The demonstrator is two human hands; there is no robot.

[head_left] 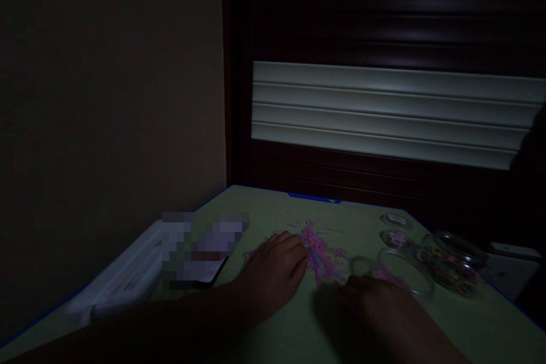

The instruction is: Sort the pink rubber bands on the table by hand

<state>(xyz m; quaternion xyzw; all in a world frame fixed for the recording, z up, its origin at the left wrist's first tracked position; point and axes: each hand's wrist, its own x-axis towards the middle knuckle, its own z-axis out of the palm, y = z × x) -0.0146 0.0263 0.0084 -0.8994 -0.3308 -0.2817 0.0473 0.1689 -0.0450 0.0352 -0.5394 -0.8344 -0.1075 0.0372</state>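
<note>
In a dim room, a beige wall (pixel 106 96) meets a dark roller shutter (pixel 384 11). A pale green table (pixel 362 222) holds a white tray (pixel 123 273), a pixelated object (pixel 200 250) and a clear jar of coloured bands (pixel 452 264). The loosely open left hand (pixel 273 273) touches a pink tangle of elastic bands (pixel 318 253); the open right hand (pixel 375 307) rests just beside a clear round container (pixel 403 273).

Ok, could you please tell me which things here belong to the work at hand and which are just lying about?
Belonging:
left hand, right hand, pink rubber bands, clear round tub, jar of coloured bands

Lying about:
white plastic tray, pixelated object, small round lid
</note>
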